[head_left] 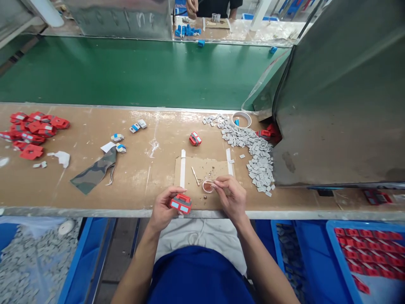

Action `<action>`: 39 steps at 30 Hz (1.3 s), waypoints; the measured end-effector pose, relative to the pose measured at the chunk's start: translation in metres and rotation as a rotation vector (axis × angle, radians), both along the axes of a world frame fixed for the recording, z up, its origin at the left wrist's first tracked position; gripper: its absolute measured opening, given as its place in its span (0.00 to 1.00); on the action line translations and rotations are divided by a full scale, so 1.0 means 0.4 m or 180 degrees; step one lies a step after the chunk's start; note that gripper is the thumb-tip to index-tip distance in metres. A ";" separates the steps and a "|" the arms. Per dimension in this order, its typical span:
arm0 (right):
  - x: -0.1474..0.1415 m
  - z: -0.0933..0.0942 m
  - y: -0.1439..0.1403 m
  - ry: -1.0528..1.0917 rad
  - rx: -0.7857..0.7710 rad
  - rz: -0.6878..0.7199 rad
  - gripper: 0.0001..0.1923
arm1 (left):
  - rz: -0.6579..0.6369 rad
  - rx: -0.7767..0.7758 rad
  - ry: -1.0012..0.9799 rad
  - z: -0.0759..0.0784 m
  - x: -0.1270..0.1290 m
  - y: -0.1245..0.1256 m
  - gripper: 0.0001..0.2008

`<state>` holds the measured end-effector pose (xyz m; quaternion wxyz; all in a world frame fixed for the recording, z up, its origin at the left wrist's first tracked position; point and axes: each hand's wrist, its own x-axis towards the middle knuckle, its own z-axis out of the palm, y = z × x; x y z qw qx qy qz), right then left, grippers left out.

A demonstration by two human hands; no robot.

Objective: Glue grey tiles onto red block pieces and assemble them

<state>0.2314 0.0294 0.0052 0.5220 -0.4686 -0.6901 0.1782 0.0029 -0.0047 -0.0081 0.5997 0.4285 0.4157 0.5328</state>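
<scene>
My left hand [164, 207] holds a small red plastic part [180, 203] with grey faces, just above the bench's near edge. My right hand [231, 197] pinches a thin stick whose tip rests at a small round dish [208, 185] of brownish paste. The dish sits on a taped-down cardboard pad [202, 171]. A second stick [195, 175] lies on the pad to the left of the dish.
A heap of small grey pieces [256, 154] lies right of the pad, with a tape roll [241, 120] behind it. One red part [195, 138] lies beyond the pad; several more [31, 131] at far left. A camouflage cloth [95, 172] lies left. Blue bins [367, 257] below hold parts. Another person's hand [191, 7] works across the green belt [142, 71].
</scene>
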 end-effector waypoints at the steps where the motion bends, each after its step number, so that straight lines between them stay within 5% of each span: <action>1: -0.001 -0.002 -0.003 0.0072 -0.0017 -0.0003 0.08 | 0.0012 0.0004 0.0056 -0.001 0.001 -0.002 0.24; 9: 0.011 -0.022 -0.051 0.1079 -0.0864 -0.0471 0.09 | -0.0165 0.0303 0.0726 0.016 0.022 -0.004 0.14; 16: -0.004 0.011 -0.073 0.1389 -0.0931 -0.0320 0.09 | -0.0250 0.0817 0.1696 0.026 0.039 -0.011 0.09; 23: -0.039 0.074 -0.113 0.0785 -0.0731 0.0118 0.07 | -0.0267 0.1187 0.1985 0.032 0.047 -0.010 0.08; 39: -0.046 0.080 -0.109 0.0118 -0.0516 0.0214 0.08 | -0.0354 0.1140 0.2075 0.032 0.047 -0.011 0.06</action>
